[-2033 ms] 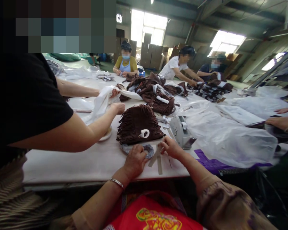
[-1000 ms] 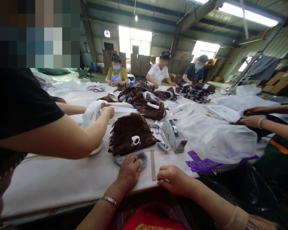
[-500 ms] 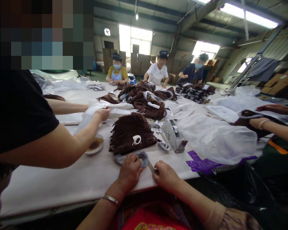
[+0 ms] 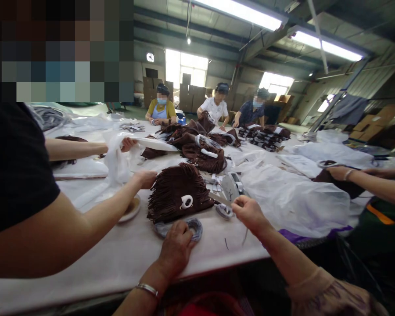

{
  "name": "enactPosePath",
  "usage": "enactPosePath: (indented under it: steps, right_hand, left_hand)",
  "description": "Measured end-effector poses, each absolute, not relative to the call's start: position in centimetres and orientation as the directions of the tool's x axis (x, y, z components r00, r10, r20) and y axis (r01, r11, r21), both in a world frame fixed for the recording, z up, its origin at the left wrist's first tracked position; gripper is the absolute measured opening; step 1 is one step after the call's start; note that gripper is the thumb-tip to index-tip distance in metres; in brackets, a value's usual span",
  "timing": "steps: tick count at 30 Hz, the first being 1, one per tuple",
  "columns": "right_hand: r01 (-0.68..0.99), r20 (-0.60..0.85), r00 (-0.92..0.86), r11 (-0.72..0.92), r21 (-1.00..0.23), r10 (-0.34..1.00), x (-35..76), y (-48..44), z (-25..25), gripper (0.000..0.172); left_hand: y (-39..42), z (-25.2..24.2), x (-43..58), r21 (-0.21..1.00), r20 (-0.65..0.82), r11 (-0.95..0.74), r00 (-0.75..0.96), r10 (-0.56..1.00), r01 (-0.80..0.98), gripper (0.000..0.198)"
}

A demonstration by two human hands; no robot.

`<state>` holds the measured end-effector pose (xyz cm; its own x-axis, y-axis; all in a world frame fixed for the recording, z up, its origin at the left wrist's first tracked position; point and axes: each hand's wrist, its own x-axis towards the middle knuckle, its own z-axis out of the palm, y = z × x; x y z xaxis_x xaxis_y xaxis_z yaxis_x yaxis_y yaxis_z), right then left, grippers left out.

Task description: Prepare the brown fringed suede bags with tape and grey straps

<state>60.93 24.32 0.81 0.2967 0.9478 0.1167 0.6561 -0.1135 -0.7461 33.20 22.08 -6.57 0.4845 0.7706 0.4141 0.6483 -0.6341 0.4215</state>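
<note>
My left hand point(image 4: 177, 245) is closed over a coil wrapped in grey plastic point(image 4: 195, 229), which lies on the table just in front of a bag. That bag is a dark brown fringed handbag point(image 4: 176, 193) with a white oval piece on its front. My right hand point(image 4: 250, 213) is raised to the right, its fingertips pinching a flat pale strip that looks like tape point(image 4: 221, 200). Behind the right hand stands a grey tape dispenser point(image 4: 231, 183), partly hidden. A smaller wrapped coil point(image 4: 224, 211) lies between the handbag and my right hand.
At left, a co-worker's arms point(image 4: 115, 188) handle white plastic sheeting point(image 4: 115, 158) beside a round dish point(image 4: 131, 210). More brown bags point(image 4: 197, 140) are heaped mid-table. Plastic sheeting point(image 4: 296, 197) covers the right side, near another person's hands point(image 4: 339, 172). Several people work across the table.
My right hand has moved up and right with the strip, away from my left hand, which stays on the coil. The left co-worker's hands have spread apart, one now beside the handbag.
</note>
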Motion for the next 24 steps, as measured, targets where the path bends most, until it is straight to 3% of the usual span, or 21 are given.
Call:
enactPosePath:
  steps: [2,6,8,10,12,14,19,21,24]
  right_hand:
    - [0.712,0.191,0.346,-0.124,-0.691,0.919,61.8,26.3,1.5,0.016]
    - [0.747,0.370,0.353,-0.021,-0.665,0.859,61.1,26.6,1.5,0.044]
    - [0.601,0.354,0.326,0.097,-0.793,0.877,59.7,25.3,0.9,0.042]
    - [0.330,0.279,0.317,0.171,-0.928,0.906,58.2,23.8,0.1,0.041]
    - [0.107,0.245,0.350,0.221,-0.969,0.904,56.9,22.7,-1.1,0.039]
    - [0.055,0.241,0.376,0.239,-0.970,0.894,56.6,21.8,-2.8,0.036]
    - [0.378,0.193,0.332,0.057,-0.924,0.923,60.0,18.9,-7.0,0.039]
    - [0.592,0.285,0.303,0.054,-0.804,0.909,61.8,17.6,-7.4,0.040]
    - [0.843,0.484,0.201,0.101,-0.528,0.852,63.0,16.4,-6.7,0.046]
  left_hand:
    - [22.0,-6.5,33.2,0.418,0.409,-0.630,0.484,0.774,0.654,0.003]
    - [21.9,-6.4,33.3,0.416,0.394,-0.621,0.484,0.781,0.664,0.002]
    - [21.9,-6.4,33.3,0.414,0.388,-0.622,0.489,0.781,0.665,0.002]
    - [21.9,-6.3,33.4,0.405,0.384,-0.627,0.498,0.778,0.666,0.001]
    - [21.9,-6.2,33.4,0.395,0.380,-0.631,0.507,0.774,0.667,0.001]
    - [22.0,-6.2,33.4,0.386,0.375,-0.635,0.515,0.770,0.668,0.003]
    - [22.1,-6.5,33.4,0.382,0.359,-0.638,0.529,0.769,0.668,0.006]
    - [22.2,-6.6,33.5,0.385,0.359,-0.642,0.533,0.766,0.663,0.006]
    - [22.2,-6.7,33.5,0.392,0.364,-0.646,0.534,0.763,0.655,0.007]
